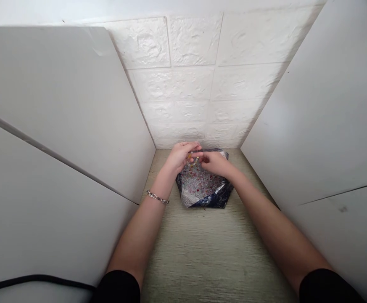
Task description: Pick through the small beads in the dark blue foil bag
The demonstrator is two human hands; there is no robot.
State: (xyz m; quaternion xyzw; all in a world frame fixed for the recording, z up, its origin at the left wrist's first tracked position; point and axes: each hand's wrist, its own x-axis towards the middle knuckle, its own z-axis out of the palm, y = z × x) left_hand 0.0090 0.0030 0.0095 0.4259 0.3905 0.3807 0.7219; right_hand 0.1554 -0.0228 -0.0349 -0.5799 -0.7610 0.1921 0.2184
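My left hand is closed, its fingers pinching a thin strand above a heap of small beads. A short string of yellow and clear beads hangs in a curve below these fingers. My right hand is close beside it, thumb and fingertips pressed together near the end of the string; what they hold is too small to make out. Under both hands lie many loose clear, pink and red beads on a crumpled dark blue and silver plastic bag.
The bag rests on a greenish wood-grain tabletop, against a white brick-patterned wall. White panels stand at the left and right, narrowing toward the back. A black cable runs at the lower left.
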